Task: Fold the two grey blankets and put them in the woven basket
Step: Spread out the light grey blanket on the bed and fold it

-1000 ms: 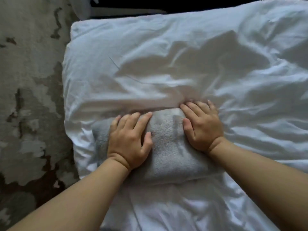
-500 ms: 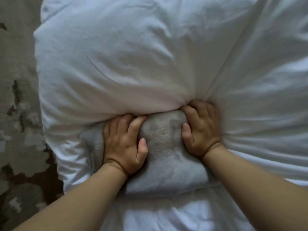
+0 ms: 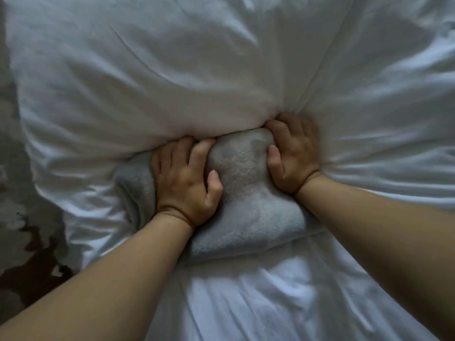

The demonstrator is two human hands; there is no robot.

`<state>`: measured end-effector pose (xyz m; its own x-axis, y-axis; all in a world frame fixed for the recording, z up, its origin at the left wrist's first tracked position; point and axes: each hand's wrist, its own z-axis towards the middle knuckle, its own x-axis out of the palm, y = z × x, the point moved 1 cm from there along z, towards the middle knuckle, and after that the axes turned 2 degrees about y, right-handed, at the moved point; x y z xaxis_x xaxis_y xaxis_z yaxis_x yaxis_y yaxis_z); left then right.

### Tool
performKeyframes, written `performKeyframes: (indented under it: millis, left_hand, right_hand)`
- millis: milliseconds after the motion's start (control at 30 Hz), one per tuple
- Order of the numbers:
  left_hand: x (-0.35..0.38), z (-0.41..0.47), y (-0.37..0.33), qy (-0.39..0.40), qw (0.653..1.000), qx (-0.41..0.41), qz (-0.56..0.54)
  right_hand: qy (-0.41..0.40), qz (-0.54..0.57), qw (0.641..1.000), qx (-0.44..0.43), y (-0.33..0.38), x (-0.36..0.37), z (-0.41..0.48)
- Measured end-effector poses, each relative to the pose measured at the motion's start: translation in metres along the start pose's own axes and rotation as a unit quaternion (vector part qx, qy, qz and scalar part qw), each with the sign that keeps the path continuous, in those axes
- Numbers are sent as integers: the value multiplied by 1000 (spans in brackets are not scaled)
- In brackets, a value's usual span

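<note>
A folded grey blanket (image 3: 246, 198) lies as a thick bundle on the white bedding (image 3: 172, 70), sunk into it. My left hand (image 3: 187, 178) grips its left part, with the fingers curled over the far edge and the thumb dug into the top. My right hand (image 3: 293, 151) grips the right part the same way, its fingertips buried between blanket and bedding. The blanket bulges up between the two hands. No second blanket and no woven basket are in view.
The white bedding fills most of the view and puckers around the hands. A mottled grey-and-brown carpet (image 3: 24, 254) shows along the left edge.
Both hands went from lying flat on the blanket to curling around it and squeezing it together. The bundle has bunched up between them, and the view has moved closer.
</note>
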<state>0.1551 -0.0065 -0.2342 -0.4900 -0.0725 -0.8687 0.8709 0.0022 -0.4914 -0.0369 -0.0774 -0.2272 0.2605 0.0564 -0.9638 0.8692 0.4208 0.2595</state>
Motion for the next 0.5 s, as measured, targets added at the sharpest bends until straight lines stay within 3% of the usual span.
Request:
performKeyframes:
  millis: [167,300,400,500]
  left_hand:
    - [-45,4,-13,105,993,-45,-2]
    - [-89,15,-15,188,976,-63,-89]
    - [-127,-5,-11,115,985,-91,-85]
    - [-145,-41,-5,62,971,-227,-41]
  right_hand:
    - [54,-26,995,79,28,-43,-3]
    - [42,55,971,231,33,-72,-14]
    - [-45,255,900,351,25,-91,-34]
    - [16,388,807,445,12,-97,-65]
